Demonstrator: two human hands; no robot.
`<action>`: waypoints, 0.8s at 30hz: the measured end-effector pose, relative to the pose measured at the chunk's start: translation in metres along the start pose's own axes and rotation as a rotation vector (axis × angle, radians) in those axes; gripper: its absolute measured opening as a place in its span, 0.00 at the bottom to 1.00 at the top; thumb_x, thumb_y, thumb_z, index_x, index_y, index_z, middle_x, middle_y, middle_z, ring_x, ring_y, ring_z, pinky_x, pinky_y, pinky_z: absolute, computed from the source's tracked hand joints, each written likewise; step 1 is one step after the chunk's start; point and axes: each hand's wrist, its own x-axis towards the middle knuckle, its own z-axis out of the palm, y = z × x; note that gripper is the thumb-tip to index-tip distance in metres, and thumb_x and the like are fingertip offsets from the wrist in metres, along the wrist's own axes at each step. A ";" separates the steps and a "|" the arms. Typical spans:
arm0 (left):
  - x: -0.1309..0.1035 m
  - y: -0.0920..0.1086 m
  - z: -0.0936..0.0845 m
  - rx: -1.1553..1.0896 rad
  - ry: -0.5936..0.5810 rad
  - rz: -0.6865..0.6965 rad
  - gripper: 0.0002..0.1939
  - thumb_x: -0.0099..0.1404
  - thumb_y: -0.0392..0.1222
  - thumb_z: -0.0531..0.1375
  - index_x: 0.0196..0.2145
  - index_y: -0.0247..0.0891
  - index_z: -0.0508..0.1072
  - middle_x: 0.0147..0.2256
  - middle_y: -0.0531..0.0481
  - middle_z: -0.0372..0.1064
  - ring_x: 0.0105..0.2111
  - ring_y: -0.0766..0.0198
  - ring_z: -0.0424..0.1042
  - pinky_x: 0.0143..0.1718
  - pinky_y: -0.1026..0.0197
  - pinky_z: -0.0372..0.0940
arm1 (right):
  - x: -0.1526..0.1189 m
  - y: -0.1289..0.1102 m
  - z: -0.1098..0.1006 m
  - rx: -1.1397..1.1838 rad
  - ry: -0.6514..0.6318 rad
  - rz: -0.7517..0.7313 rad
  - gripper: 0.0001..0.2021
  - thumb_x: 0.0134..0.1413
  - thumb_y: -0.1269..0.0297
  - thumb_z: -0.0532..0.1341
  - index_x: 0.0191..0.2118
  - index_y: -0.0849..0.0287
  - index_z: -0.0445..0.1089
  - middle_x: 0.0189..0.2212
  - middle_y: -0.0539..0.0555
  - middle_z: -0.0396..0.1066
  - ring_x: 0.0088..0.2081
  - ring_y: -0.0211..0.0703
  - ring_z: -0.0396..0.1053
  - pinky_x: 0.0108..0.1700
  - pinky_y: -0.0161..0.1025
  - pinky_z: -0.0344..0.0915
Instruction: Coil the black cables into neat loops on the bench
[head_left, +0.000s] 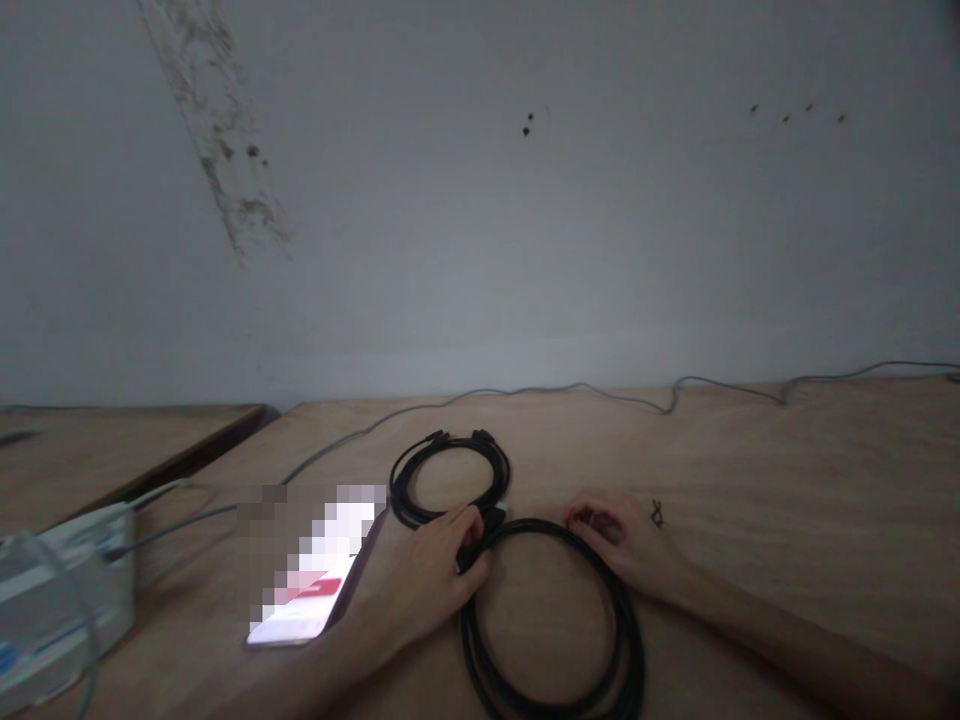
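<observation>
The left hand (439,565), near the centre of the lower frame, has its grip closed on a black connector (474,545), thumb below and fingers above. The connector's long axis slants from lower left to upper right, its pale tip at the upper-right end, pointing away from the wrist. The right hand (616,535), lower right of centre, has curled fingers at the upper-right edge of the larger black cable coil (636,645); whether they pinch a strand or only rest there is impossible to make out.

That larger coil lies between the two hands and below them, cut by the bottom edge of the frame. The connector sits at its upper-left rim, so the left hand is the nearer one, with the right hand across the top of the loop. A smaller black coil (501,482) lies just above the left hand, flat on the worktop (787,480), its two plug ends at the top.

Further out, a small dark twist tie (657,514) lies just right of the right hand. Left of the left hand is a lit phone (311,610), partly pixelated. A white box (116,595) stands at the lower-left edge, and a grey cable (364,432) runs from it along the wall (480,240).
</observation>
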 end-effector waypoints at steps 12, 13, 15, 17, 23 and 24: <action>0.001 -0.004 0.003 0.009 0.020 0.004 0.05 0.63 0.42 0.57 0.37 0.40 0.68 0.36 0.48 0.70 0.35 0.56 0.69 0.36 0.57 0.59 | -0.002 0.001 -0.004 -0.149 0.042 -0.042 0.10 0.64 0.66 0.59 0.39 0.52 0.79 0.38 0.53 0.78 0.41 0.46 0.74 0.44 0.42 0.69; 0.001 -0.003 0.003 0.004 0.020 0.003 0.05 0.63 0.41 0.57 0.37 0.40 0.68 0.36 0.49 0.70 0.35 0.56 0.69 0.36 0.57 0.59 | -0.003 -0.001 -0.003 -0.185 0.049 -0.045 0.10 0.65 0.67 0.58 0.39 0.51 0.79 0.39 0.53 0.78 0.41 0.46 0.74 0.43 0.42 0.69; 0.001 -0.001 0.002 -0.006 0.018 0.005 0.05 0.62 0.41 0.57 0.36 0.40 0.67 0.36 0.49 0.70 0.35 0.56 0.69 0.36 0.57 0.59 | -0.005 -0.006 -0.001 -0.270 0.061 -0.058 0.12 0.66 0.68 0.57 0.40 0.51 0.78 0.39 0.52 0.77 0.39 0.45 0.73 0.42 0.41 0.68; 0.001 0.000 0.002 -0.013 0.025 0.009 0.04 0.62 0.41 0.56 0.35 0.40 0.67 0.36 0.48 0.70 0.35 0.56 0.69 0.36 0.57 0.60 | -0.006 -0.010 0.001 -0.364 0.086 -0.082 0.13 0.66 0.70 0.56 0.40 0.50 0.78 0.40 0.52 0.75 0.38 0.43 0.73 0.41 0.39 0.67; 0.001 -0.001 0.002 0.005 0.022 0.007 0.05 0.63 0.43 0.56 0.36 0.40 0.67 0.37 0.48 0.71 0.36 0.55 0.69 0.36 0.57 0.60 | -0.009 -0.016 0.005 -0.648 0.143 -0.100 0.12 0.63 0.72 0.59 0.40 0.50 0.79 0.38 0.54 0.73 0.34 0.43 0.72 0.37 0.38 0.66; 0.001 -0.001 0.002 0.008 0.022 0.008 0.06 0.63 0.43 0.56 0.36 0.40 0.67 0.37 0.48 0.71 0.36 0.55 0.69 0.36 0.57 0.60 | -0.009 -0.016 0.005 -0.664 0.136 -0.108 0.12 0.63 0.72 0.59 0.41 0.50 0.79 0.37 0.53 0.73 0.34 0.43 0.73 0.37 0.38 0.66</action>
